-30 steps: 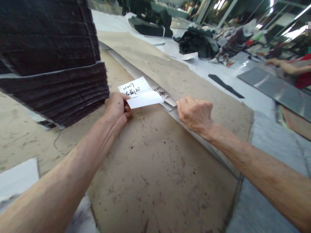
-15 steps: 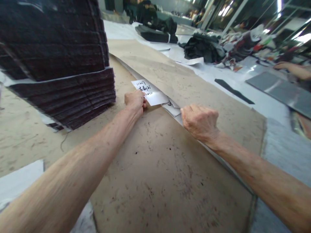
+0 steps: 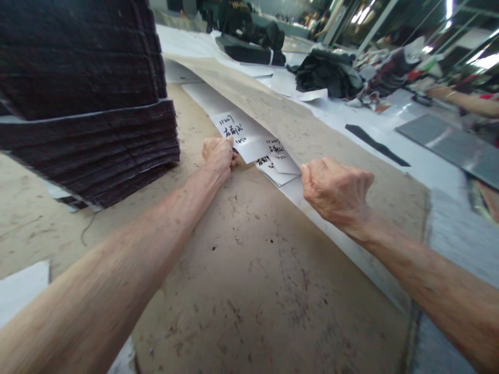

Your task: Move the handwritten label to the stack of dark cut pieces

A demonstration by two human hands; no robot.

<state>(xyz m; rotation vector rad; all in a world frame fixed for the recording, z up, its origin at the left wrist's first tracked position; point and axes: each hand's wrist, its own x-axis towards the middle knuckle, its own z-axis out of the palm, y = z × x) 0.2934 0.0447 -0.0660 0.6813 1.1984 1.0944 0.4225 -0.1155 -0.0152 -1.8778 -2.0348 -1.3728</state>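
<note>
My left hand pinches the near edge of a white paper slip with black handwriting, lying flat on the brown paper-covered table. My right hand is a closed fist gripping the near edge of a long brown paper sheet, held slightly up. Under that raised edge lie several more handwritten slips and a strip of white paper.
A tall stack of dark cut fabric stands at the left, close to my left arm. Black cloth piles lie at the far end. A grey sheet, a black strip and another person's arm are at the right.
My right hand has raised the brown sheet's edge, uncovering more slips and white paper beneath. My left hand has slid its slip a little farther away.
</note>
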